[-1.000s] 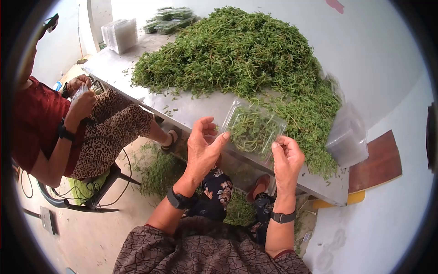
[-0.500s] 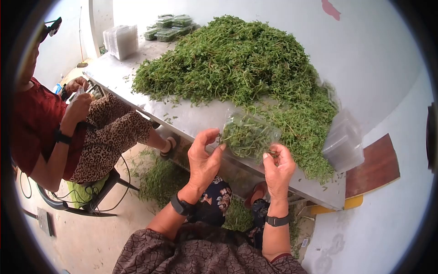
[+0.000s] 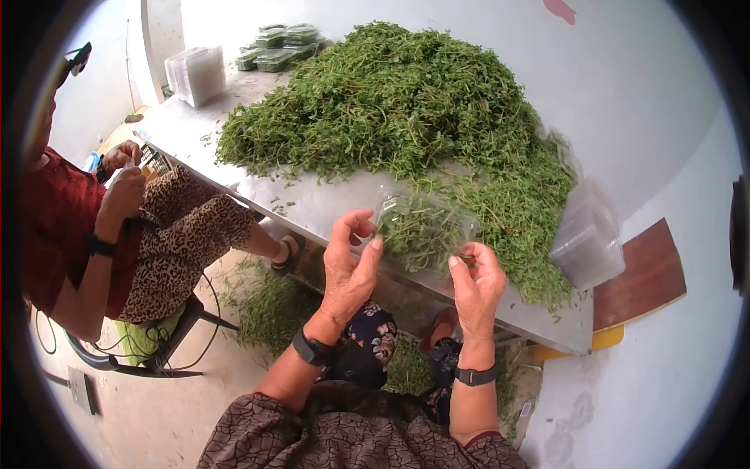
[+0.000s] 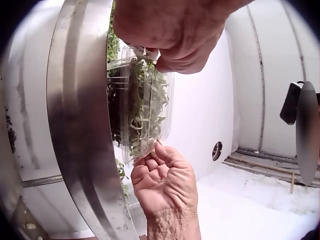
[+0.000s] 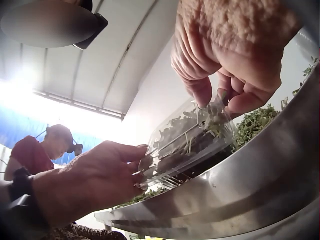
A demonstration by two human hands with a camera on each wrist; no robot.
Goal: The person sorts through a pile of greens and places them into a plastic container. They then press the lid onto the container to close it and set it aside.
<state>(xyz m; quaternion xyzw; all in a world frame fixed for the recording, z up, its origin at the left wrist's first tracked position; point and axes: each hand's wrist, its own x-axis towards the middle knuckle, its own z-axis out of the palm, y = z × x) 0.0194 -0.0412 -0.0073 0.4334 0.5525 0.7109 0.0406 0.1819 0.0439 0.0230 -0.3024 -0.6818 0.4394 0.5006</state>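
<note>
Held up over the near edge of the metal table, just in front of a broad heap of cut greens: a clear plastic box loaded with leafy sprigs. Gripped at one side by the left hand, with thumb nearly straight and fingers bent, only narrowly parted across the thin wall; pinched at the opposite near corner by the right hand, with thumb pressed toward curled fingers and barely any gap between. Seen closer in the wrist views, covered by a lid, though impossible to tell whether fully latched. Likely light in the hands, even with the sprigs inside, and springy rather than rigid; apt to bow or buckle under a hard squeeze, perhaps to crack at the rim. Probably slick too, more so with any damp from the leaves. Best taken by the stiffer rim and corners, from both sides at once and kept level, with light fingertip pressure on lid and base together; best not pressed at the middle of the lid, for fear of bruising soft leaves or popping the edge open.
</note>
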